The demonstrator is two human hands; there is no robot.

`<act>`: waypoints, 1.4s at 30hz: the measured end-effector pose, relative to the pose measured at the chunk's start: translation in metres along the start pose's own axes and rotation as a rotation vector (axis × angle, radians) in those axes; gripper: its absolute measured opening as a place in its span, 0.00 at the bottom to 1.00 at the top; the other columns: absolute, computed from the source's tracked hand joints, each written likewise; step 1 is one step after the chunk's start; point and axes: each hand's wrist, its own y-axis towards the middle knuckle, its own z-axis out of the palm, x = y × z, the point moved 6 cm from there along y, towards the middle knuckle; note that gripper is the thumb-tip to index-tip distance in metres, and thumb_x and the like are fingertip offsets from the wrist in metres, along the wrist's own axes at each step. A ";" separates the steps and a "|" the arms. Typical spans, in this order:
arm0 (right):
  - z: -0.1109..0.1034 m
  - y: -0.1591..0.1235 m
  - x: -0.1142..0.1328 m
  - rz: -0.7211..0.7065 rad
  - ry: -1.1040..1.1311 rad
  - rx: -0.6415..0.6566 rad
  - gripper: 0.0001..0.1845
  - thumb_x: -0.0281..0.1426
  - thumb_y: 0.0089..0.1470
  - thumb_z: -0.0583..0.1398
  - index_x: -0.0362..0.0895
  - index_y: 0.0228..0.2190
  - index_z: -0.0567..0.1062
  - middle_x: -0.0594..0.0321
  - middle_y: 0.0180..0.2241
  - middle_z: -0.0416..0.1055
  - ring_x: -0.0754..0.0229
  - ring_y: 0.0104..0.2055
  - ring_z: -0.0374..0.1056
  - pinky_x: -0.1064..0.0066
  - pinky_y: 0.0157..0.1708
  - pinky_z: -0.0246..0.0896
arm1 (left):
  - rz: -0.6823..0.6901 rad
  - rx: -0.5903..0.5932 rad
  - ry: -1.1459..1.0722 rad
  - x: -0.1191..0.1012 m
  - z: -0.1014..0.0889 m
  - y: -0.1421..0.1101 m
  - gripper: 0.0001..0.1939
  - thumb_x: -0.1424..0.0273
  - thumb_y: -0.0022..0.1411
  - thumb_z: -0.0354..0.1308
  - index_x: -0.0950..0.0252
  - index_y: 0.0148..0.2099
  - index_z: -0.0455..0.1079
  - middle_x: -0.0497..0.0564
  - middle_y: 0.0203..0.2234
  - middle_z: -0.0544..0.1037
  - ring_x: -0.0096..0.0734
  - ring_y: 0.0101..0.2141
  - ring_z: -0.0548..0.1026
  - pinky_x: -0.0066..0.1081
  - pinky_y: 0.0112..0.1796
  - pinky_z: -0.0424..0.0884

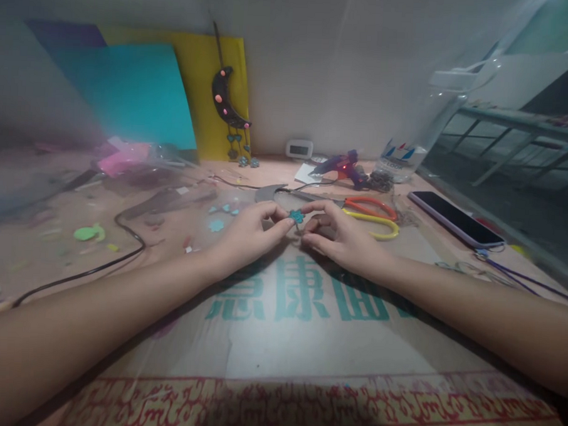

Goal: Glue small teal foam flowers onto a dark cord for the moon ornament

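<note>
Flower: a small teal flower with scalloped petals (296, 217) is in the air between the two hands, above the brown cardboard sheet with green printed characters (278, 348).
Left hand: the left hand (263, 230) holds the flower in a narrow pinch, with the thumb and the index finger at its left side.
Right hand: the right hand (334, 235) has bent fingers, and its index fingertip is at the right edge of the flower; the view is soft here, so I cannot tell if it grips.
Teal pieces: at the left of the left hand lie three small teal heart pieces (226, 208) and one pale teal flower piece (216, 225).
Scissors: metal scissors with one orange and one yellow handle (329, 201) lie just behind the hands.
Glue gun: a dark purple glue gun with a red light (337, 164) is farther back.
Moon: a black crescent ornament with pink dots (222, 97) hangs before a yellow sheet (191, 64).
Phone: a dark-screened phone (456, 217) lies at the right.
</note>
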 end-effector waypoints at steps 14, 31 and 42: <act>-0.001 0.003 0.001 0.041 -0.116 0.017 0.15 0.41 0.53 0.63 0.43 0.37 0.78 0.59 0.36 0.78 0.58 0.36 0.73 0.69 0.34 0.66 | -0.005 -0.006 -0.004 0.002 0.000 0.001 0.10 0.65 0.62 0.54 0.64 0.31 0.69 0.49 0.30 0.77 0.33 0.34 0.73 0.32 0.39 0.66; -0.007 0.004 -0.007 0.202 0.039 -0.051 0.16 0.41 0.55 0.60 0.41 0.34 0.78 0.68 0.19 0.67 0.68 0.19 0.60 0.75 0.18 0.53 | -0.001 0.040 -0.008 0.004 0.005 0.000 0.11 0.64 0.63 0.55 0.66 0.31 0.70 0.48 0.30 0.76 0.32 0.33 0.72 0.32 0.38 0.65; -0.008 0.004 -0.012 0.285 0.119 -0.069 0.17 0.44 0.54 0.61 0.42 0.32 0.75 0.68 0.20 0.67 0.68 0.19 0.61 0.76 0.18 0.54 | 0.031 0.031 -0.057 0.010 0.007 0.000 0.11 0.64 0.63 0.56 0.64 0.41 0.73 0.49 0.36 0.78 0.33 0.37 0.74 0.31 0.40 0.67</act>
